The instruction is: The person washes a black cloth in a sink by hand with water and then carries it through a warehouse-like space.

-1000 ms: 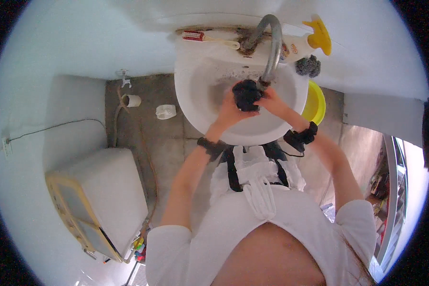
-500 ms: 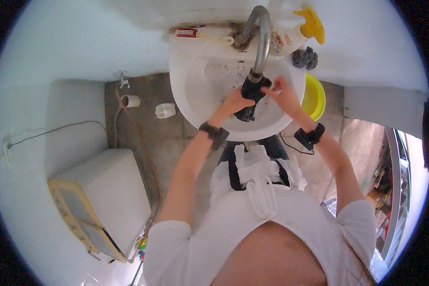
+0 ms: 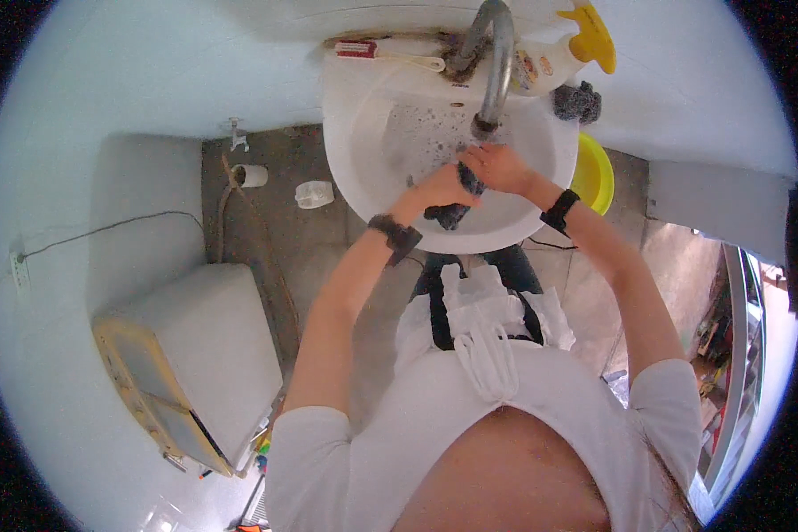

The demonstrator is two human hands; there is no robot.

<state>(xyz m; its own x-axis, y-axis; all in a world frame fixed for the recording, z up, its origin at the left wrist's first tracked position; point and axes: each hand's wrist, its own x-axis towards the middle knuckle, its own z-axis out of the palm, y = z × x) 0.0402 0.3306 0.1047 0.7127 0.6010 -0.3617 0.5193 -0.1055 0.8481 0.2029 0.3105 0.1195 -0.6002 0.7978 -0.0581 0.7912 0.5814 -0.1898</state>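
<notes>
A dark, wet-looking cloth [image 3: 449,215] hangs bunched over the near part of the white sink [image 3: 344,164]. My left hand [image 3: 439,190] is closed round its middle. My right hand [image 3: 500,168] grips the cloth's upper end, close beside the left and just below the spout of the metal faucet [image 3: 500,75]. Much of the cloth between my hands is hidden by the fingers. Bubbles and wet spots show in the basin behind my hands. Both wrists wear black bands.
On the sink's back ledge lie a red-and-white brush [image 3: 372,50] and a spray bottle [image 3: 545,66] with a yellow head. A dark scrubber [image 3: 578,103] rests at the right corner. A yellow basin [image 3: 598,173] stands right of the sink, a white washing machine [image 3: 208,346] to the left.
My right hand has come down from beside the cloth with fingers apart and closed on its upper end, next to my left hand. The cloth's top has come away from the spout.
</notes>
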